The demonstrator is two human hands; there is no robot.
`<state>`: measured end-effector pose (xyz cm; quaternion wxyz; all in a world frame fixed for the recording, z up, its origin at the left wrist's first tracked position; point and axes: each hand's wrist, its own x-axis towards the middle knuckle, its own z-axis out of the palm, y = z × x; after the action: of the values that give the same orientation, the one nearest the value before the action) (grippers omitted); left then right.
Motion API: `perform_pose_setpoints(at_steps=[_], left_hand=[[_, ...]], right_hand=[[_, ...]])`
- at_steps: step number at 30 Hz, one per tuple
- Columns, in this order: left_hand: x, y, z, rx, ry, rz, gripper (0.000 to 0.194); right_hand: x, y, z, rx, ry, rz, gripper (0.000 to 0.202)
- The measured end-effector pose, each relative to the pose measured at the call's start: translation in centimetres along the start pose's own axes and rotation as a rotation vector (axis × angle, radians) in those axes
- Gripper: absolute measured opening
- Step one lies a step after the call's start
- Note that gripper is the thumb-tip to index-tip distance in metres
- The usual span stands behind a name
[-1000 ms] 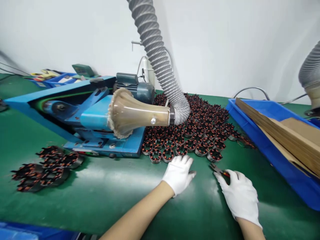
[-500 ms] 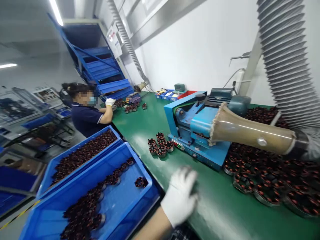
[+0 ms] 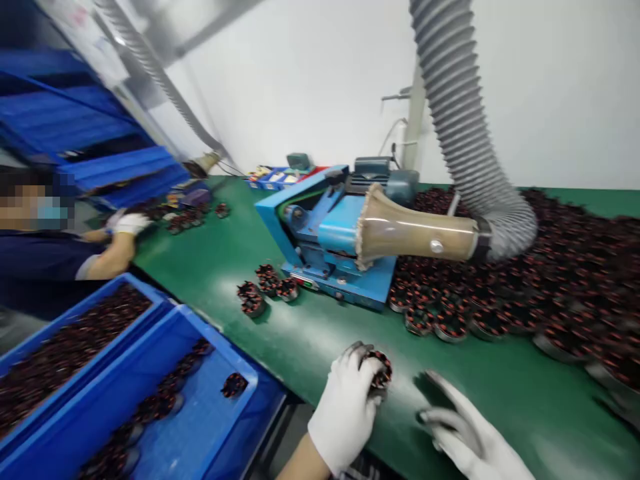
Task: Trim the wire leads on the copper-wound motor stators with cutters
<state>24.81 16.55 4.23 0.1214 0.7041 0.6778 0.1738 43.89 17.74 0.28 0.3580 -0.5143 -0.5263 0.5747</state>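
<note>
In my gloved left hand (image 3: 346, 400) is a motor stator (image 3: 383, 371), a round metal ring with dark and copper-coloured windings, gripped from its left side just above the green bench. My gloved right hand (image 3: 465, 427) is to the right of it, fingers apart and empty, slightly smeared by motion. Beyond my left hand, a small group of stators (image 3: 269, 280) sits on the bench by the front corner of a blue belt-driven machine (image 3: 345, 267).
Stators (image 3: 500, 300) are massed across the right side of the green bench (image 3: 320, 327). A clear duct (image 3: 415, 230) joins the machine to a grey hose (image 3: 450, 87). Blue bins (image 3: 200, 427) holding stators stand at left. A co-worker (image 3: 45, 260) works at the far left.
The view has swung right. My right hand has entered the view. A stator now shows in my left hand, and the group by the machine has fewer stators.
</note>
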Motion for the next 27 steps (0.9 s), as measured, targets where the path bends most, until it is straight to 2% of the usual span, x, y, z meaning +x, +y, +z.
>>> perform_pose_setpoints(at_steps=[2,4,6,8,10,13,16,19,21,22,25,27], left_hand=[[-0.3,2.4,1.8,-0.108,0.038,0.158,0.048],[-0.1,3.7,2.9,-0.154,0.108,0.231,0.052],[0.5,4.1,3.2,-0.161,0.157,0.247,0.063],[1.0,4.0,3.1,-0.173,0.119,0.276,0.071],[1.2,3.8,2.8,-0.213,0.032,0.317,0.068],[1.1,3.9,2.4,-0.265,-0.012,0.31,0.055],[1.0,4.3,2.6,-0.245,-0.011,0.248,0.054],[1.2,4.4,2.7,-0.182,-0.009,0.217,0.061],[1.4,4.2,2.5,-0.135,-0.009,0.199,0.063],[1.5,4.1,2.3,-0.118,-0.003,0.186,0.064],[1.6,3.6,2.0,-0.101,0.03,0.198,0.065],[1.6,3.3,2.1,-0.118,-0.002,0.287,0.062]], right_hand=[[1.2,-1.1,0.1,0.019,-0.033,0.026,0.053],[2.1,-1.7,-0.7,-0.008,-0.026,-0.046,0.036],[2.2,-2.1,-1.8,0.008,-0.02,-0.092,0.02],[1.7,-2.3,-2.3,0.05,0.024,-0.122,0.012],[1.1,-2.5,-2.3,0.068,0.091,-0.155,0.008],[0.5,-3.0,-1.7,0.209,0.174,-0.097,0.008],[0.5,-3.6,-1.9,0.556,0.293,0.033,0.014],[0.3,-4.4,-3.1,0.728,0.458,-0.051,0.017],[-0.3,-5.1,-3.8,0.545,0.539,-0.198,0.011],[-0.6,-5.4,-3.9,0.34,0.51,-0.268,0.008],[-1.4,-6.0,-2.8,-0.441,0.244,-0.46,0.019],[-1.5,-5.7,-1.5,-0.777,0.133,-0.568,0.024]])
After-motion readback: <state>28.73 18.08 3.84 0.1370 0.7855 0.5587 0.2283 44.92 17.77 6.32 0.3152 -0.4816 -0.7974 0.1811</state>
